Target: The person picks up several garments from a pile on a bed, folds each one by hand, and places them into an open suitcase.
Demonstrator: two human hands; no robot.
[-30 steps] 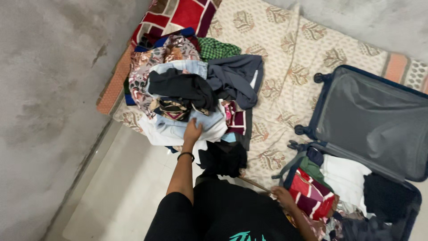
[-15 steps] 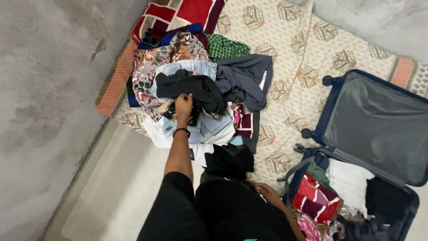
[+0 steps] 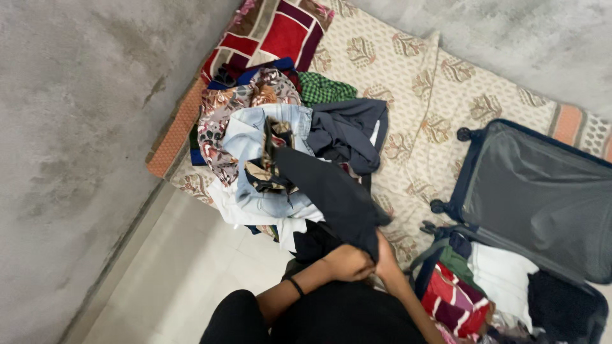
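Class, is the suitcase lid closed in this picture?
No, the dark blue suitcase lies open, its grey lining showing and folded clothes inside.

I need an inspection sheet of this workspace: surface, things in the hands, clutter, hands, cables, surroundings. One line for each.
Surface: patterned mattress cover on a pale tiled floor.
Things in hand: dark garment, stretched from the clothes pile toward the person's body.
Clutter: the pile holds light denim, a floral cloth, a green checked piece and a grey garment; open suitcase partly filled with folded clothes.
Hands: left hand and right hand both grip the lower end of the dark garment, close together; a dark band is on the left wrist.
Cables: nothing seen.
Surroundings: grey concrete wall; red patchwork quilt at the mattress head.
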